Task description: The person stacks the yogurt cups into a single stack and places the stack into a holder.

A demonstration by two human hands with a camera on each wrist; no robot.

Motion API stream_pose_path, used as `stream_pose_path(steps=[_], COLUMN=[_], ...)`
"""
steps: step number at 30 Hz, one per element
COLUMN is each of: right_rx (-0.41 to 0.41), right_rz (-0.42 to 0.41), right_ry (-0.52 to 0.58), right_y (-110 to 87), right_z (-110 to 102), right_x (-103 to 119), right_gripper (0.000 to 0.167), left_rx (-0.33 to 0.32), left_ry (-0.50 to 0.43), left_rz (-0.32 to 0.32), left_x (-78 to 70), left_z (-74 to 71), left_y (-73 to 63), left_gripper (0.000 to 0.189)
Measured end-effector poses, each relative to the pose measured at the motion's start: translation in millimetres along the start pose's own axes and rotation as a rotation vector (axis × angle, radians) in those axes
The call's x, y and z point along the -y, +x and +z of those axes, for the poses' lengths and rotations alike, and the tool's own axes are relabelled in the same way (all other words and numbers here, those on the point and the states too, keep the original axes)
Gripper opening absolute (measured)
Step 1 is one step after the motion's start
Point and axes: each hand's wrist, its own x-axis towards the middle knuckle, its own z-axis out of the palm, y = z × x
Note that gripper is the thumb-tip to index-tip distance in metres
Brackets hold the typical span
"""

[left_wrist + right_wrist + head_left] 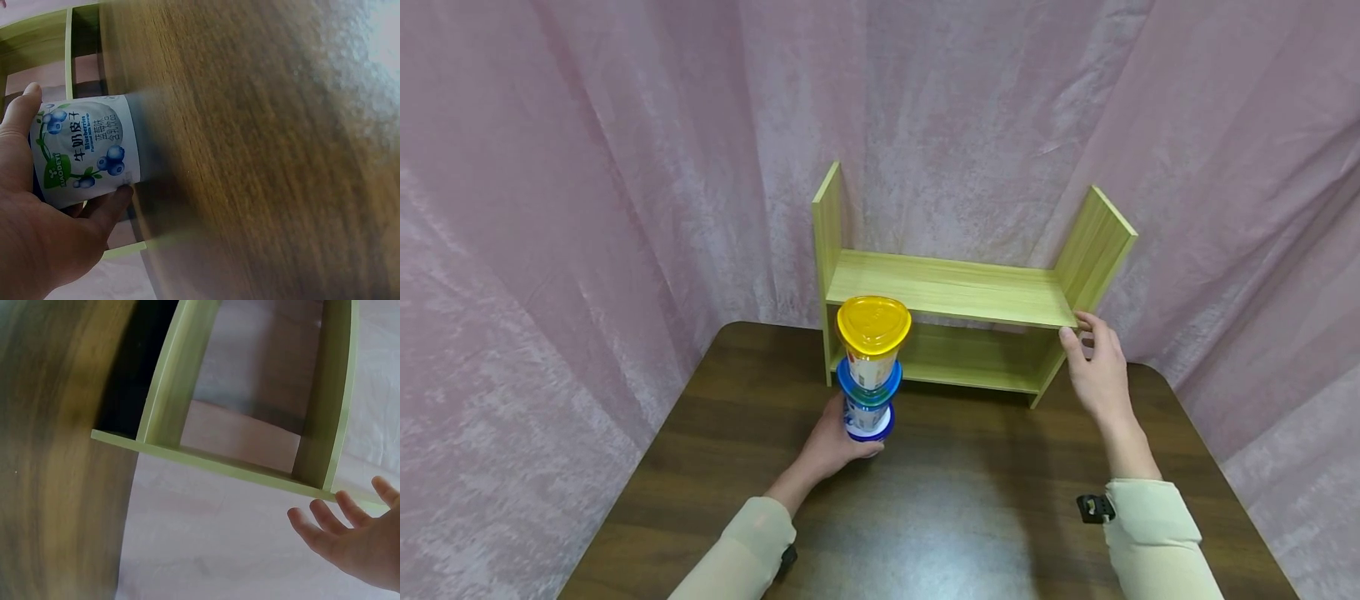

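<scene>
My left hand [835,446] grips the lowest cup of an upright stack of three lidded cups. In the left wrist view this bottom cup [87,150] is white with printed blueberries, and my thumb and fingers lie around its sides. Above it come a cup with a blue lid [847,385] and a top cup with a yellow lid [874,325]. Whether the bottom cup touches the table cannot be told. My right hand [1101,375] is beside the right end of a wooden shelf [947,287], fingers spread and holding nothing; contact with the panel is unclear.
The shelf has two levels and upright side panels, and stands at the back of the dark brown wooden table [940,500]. Pink curtains [955,125] hang behind and on both sides. The cup stack stands in front of the shelf's left end.
</scene>
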Motion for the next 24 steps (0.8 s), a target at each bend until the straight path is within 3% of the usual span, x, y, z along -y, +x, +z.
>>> stream_pose_path(steps=[6, 14, 18, 24], right_rx=[-0.050, -0.052, -0.074, -0.085], right_rz=[0.023, 0.114, 0.131, 0.172], right_ry=[0.026, 0.107, 0.131, 0.066], right_y=[5.8, 20.8, 28.7, 41.8], right_z=[-5, 2, 9, 15], right_x=[-3, -8, -10, -13], right_gripper=[0.063, 0.073, 0.071, 0.059], left_rx=[0.007, 0.005, 0.009, 0.003], left_ry=[0.005, 0.001, -0.008, -0.012], left_rz=[-0.004, 0.004, 0.015, 0.010], left_x=[0.8, 2.5, 2.7, 2.8], left_z=[0.3, -1.4, -0.9, -0.3], left_y=[0.6, 1.4, 1.7, 2.7], left_gripper=[0.101, 0.100, 0.100, 0.099])
